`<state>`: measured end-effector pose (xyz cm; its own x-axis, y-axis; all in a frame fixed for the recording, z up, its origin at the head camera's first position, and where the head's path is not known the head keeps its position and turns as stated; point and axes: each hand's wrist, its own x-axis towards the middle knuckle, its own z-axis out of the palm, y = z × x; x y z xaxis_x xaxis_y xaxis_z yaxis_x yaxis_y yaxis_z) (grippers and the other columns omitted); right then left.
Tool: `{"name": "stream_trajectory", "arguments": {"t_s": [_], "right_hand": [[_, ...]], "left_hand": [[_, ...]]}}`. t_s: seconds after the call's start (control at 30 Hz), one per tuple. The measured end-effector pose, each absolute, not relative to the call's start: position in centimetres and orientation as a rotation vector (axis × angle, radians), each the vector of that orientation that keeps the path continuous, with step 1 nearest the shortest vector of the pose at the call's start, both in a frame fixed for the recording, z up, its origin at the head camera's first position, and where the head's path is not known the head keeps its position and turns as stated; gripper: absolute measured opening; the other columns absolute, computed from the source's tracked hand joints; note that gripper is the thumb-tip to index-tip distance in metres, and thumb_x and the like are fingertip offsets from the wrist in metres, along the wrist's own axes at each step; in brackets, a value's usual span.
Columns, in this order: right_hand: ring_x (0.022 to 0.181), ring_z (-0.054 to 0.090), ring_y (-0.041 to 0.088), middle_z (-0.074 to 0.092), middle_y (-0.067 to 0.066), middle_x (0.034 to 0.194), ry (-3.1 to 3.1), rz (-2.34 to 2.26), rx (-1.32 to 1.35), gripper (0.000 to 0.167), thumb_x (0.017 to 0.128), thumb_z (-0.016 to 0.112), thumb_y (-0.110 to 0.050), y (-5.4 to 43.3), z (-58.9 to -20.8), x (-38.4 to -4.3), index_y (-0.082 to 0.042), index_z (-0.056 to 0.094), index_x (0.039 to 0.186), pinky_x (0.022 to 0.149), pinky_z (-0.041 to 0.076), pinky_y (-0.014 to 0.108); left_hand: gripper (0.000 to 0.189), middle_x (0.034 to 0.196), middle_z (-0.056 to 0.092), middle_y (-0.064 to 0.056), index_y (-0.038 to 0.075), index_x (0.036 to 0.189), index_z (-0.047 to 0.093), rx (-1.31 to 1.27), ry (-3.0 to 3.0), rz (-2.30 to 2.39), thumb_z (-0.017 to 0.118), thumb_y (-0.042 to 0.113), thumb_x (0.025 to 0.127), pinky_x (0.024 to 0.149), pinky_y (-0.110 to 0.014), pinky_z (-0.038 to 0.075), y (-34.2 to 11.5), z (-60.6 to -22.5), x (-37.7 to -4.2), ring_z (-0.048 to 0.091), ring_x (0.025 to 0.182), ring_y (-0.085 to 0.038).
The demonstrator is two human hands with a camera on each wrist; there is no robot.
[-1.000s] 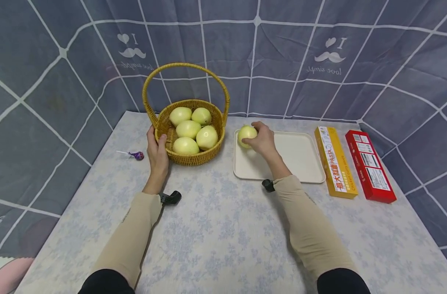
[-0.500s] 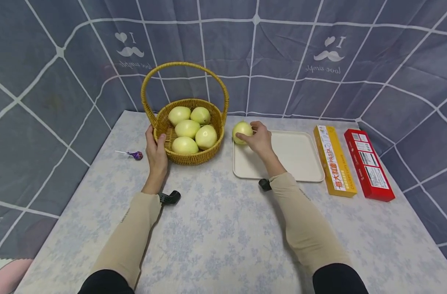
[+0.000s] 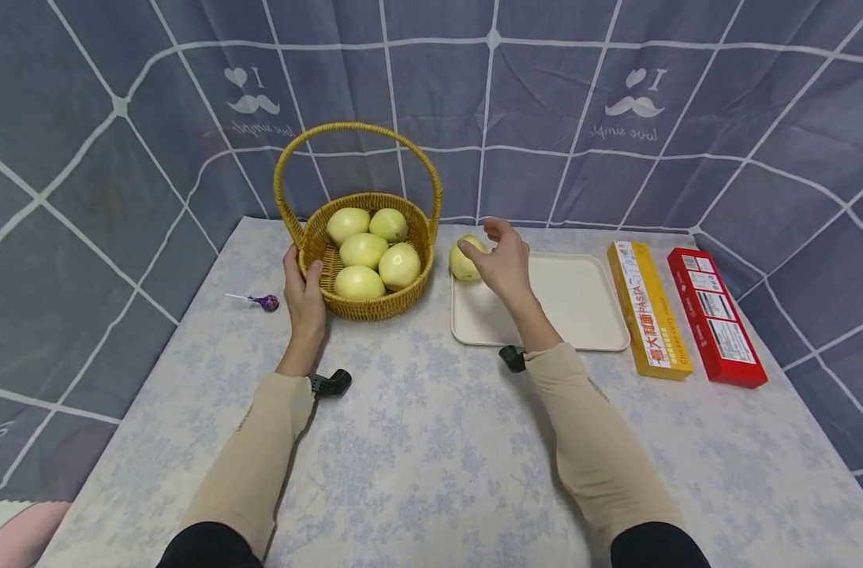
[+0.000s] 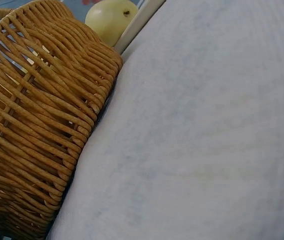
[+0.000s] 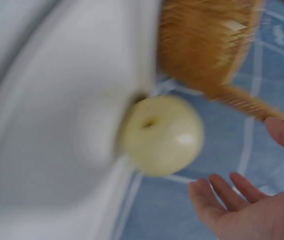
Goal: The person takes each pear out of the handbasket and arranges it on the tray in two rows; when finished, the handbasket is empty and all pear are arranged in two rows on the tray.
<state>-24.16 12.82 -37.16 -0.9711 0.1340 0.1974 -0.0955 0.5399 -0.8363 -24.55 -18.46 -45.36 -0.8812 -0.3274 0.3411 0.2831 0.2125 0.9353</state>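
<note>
My left hand (image 3: 304, 304) grips the left side of a round wicker basket (image 3: 378, 310), thumb over the rim and fingers along the outside. Several pale yellow-green fruits (image 3: 363, 250), apple-like, lie in the basket. Another such fruit (image 3: 467, 258) sits at the far left corner of a cream tray (image 3: 566, 296). Just right of it is my right hand (image 3: 506, 264), its fingers spread and holding nothing. The right wrist view shows a gap between the lone fruit (image 5: 163, 136) and the fingers. In the left wrist view, the basket's woven wall (image 4: 46, 115) hides nearly all of my left hand.
A yellow pasta box (image 3: 648, 308) and a red box (image 3: 715, 315) lie to the right of the tray. Left of the basket is a purple-wrapped lollipop (image 3: 267, 302). The basket's tall handle (image 3: 356, 126) arches up in front of a blue-grey curtain (image 3: 545, 110).
My right hand has set the fruit down at the tray's far left corner, let go, and drawn slightly up and away with fingers opened. The left hand stays on the basket.
</note>
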Motion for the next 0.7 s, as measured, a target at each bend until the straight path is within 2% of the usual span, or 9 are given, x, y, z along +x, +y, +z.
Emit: {"name": "stream_trajectory", "arguments": {"t_s": [0.1, 0.27, 0.43, 0.7], "right_hand": [[0.136, 0.058, 0.033, 0.064, 0.016, 0.143, -2.532, 1.44, 0.065, 0.054, 0.097, 0.076, -0.025, 11.4, -35.6, -23.2, -0.001, 0.061, 0.142, 0.113, 0.048, 0.045], [0.133, 0.061, 0.032, 0.065, 0.018, 0.14, -2.562, 1.506, 0.213, 0.051, 0.096, 0.077, -0.021, 9.1, -34.2, -22.5, -0.002, 0.063, 0.141, 0.11, 0.051, 0.043], [0.135, 0.059, 0.029, 0.064, 0.017, 0.143, -2.619, 1.555, 0.247, 0.054, 0.095, 0.078, -0.021, 7.3, -34.4, -22.7, -0.004, 0.06, 0.143, 0.11, 0.051, 0.041], [0.14, 0.055, 0.033, 0.056, 0.019, 0.152, -2.78, 1.485, 0.247, 0.065, 0.096, 0.077, -0.026, 4.6, -34.4, -23.6, -0.003, 0.052, 0.151, 0.113, 0.047, 0.041]], "left_hand": [[0.057, 0.159, 0.046, -0.023, 0.005, 0.162, 0.035, 0.04, -2.008, -1.732, 0.047, 0.017, 0.107, 0.121, -0.052, 0.031, -18.2, -45.0, -24.4, 0.045, 0.145, -0.037], [0.057, 0.158, 0.049, -0.014, 0.013, 0.162, 0.038, 0.046, -2.031, -1.705, 0.049, 0.024, 0.107, 0.12, -0.048, 0.034, -18.6, -45.4, -24.8, 0.048, 0.143, -0.03], [0.058, 0.157, 0.051, -0.009, 0.016, 0.161, 0.04, 0.038, -2.054, -1.69, 0.051, 0.029, 0.106, 0.119, -0.043, 0.036, -18.8, -45.8, -25.0, 0.05, 0.142, -0.023], [0.059, 0.157, 0.051, -0.01, 0.014, 0.161, 0.04, 0.026, -2.042, -1.685, 0.052, 0.03, 0.105, 0.119, -0.045, 0.036, -19.0, -45.8, -24.9, 0.05, 0.142, -0.026]]}}
